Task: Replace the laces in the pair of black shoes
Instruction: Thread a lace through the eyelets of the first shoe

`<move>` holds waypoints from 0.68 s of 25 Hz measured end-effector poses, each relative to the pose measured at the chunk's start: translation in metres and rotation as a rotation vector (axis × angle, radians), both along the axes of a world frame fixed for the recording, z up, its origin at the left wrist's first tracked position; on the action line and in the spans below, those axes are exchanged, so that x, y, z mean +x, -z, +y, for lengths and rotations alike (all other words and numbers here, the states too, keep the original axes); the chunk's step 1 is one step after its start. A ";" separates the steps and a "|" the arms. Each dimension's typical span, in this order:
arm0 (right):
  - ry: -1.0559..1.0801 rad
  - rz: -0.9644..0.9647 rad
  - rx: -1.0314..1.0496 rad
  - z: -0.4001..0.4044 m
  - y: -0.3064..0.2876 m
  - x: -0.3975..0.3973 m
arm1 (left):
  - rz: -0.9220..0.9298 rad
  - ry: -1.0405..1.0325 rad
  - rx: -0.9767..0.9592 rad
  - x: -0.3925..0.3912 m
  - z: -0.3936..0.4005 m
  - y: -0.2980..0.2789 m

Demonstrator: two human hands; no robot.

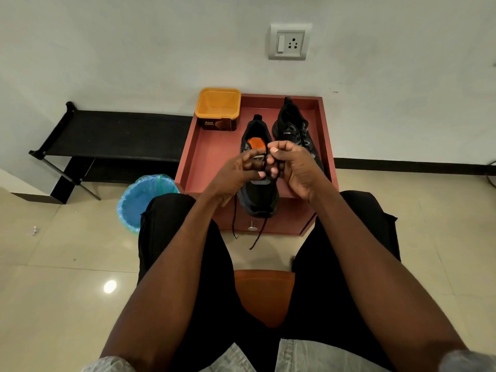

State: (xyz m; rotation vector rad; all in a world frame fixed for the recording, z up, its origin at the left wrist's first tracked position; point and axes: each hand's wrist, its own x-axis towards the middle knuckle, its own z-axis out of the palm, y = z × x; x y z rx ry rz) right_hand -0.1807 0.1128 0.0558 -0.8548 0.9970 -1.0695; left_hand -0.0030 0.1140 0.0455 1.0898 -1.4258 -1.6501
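Observation:
Two black shoes stand on a reddish cabinet top (212, 157). The near shoe (259, 194) has an orange insole and points its toe at me. My left hand (239, 173) and my right hand (295, 167) meet over its tongue, each with curled fingers pinching the black lace (265, 165). Two loose lace ends (257, 237) hang down over the cabinet's front edge. The far shoe (292, 127) lies to the right, laced, partly hidden behind my right hand.
An open yellow tub (218, 104) sits at the cabinet's back left corner. A bin with a blue liner (139, 200) stands on the floor to the left, beside a black rack (107, 135). My knees flank the cabinet; an orange seat (264, 294) shows between them.

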 end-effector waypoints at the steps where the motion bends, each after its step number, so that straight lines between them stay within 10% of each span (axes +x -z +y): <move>1: 0.060 -0.063 0.002 -0.003 -0.001 -0.006 | -0.016 -0.033 -0.031 -0.002 0.000 0.002; 5: 0.369 -0.215 0.037 -0.017 -0.002 -0.042 | -0.158 -0.534 0.030 0.011 -0.012 0.007; 10: 0.369 0.116 0.087 -0.020 0.009 -0.046 | -0.863 -0.735 -0.044 0.025 -0.014 0.022; 17: -0.054 0.431 -0.023 -0.011 0.015 0.002 | -0.207 -0.130 -0.219 -0.009 -0.007 0.012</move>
